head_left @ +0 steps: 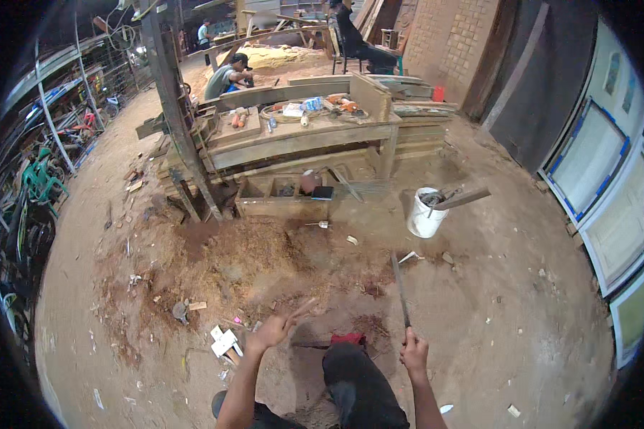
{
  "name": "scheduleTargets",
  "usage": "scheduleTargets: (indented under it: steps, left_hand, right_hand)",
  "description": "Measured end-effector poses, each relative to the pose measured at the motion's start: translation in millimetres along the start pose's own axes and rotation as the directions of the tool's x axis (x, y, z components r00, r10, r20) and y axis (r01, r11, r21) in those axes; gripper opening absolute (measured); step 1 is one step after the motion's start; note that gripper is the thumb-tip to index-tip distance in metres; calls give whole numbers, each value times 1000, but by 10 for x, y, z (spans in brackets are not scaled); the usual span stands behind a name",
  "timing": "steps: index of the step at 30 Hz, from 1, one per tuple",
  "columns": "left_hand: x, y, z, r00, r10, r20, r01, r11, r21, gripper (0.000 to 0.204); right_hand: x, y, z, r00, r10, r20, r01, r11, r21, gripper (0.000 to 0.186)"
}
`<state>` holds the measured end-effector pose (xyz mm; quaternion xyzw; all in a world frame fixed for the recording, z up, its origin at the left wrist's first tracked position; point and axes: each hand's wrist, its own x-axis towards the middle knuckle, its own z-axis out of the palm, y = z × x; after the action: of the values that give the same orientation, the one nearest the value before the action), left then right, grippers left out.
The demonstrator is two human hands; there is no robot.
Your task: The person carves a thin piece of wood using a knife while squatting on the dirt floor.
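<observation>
A: Gripping what in right hand [413, 352]?
B: Closed round long thin dark rod [401, 289], pointing forward over floor [494, 336].
A: And in left hand [272, 331]?
B: Held above floor; too blurred, can't tell if pointing or holding something thin.
A: See any print farther out?
B: Past white bucket [423, 222], on table [293, 146], spotting blue-and-white package [312, 104]; too small to read.

Dusty brn floor [508, 307], wdn workbench [300, 145], woven wall panel [469, 36]

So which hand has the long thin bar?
The right hand: its fingers close around the near end of the long thin bar. The left hand is well apart from it.
</observation>
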<state>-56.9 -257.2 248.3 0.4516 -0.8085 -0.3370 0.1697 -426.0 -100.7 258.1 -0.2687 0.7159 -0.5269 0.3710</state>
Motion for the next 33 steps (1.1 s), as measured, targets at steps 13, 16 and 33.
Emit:
scheduleTargets:
  steps: [13,16,33]
  left_hand:
    - [153,325,208,982,-186,23,181,973,146,38]
    - [233,439,235,987,-158,-33,159,987,23,43]
    - [211,1212,523,978,199,-59,-182,960,215,26]
  right_hand:
    - [-402,-172,271,984,64,168,-44,992,-119,33]
    - [-642,-283,341,981,68,182,-52,995,-87,31]
    - [-944,-39,-344,964,247,101,-254,965,67,22]
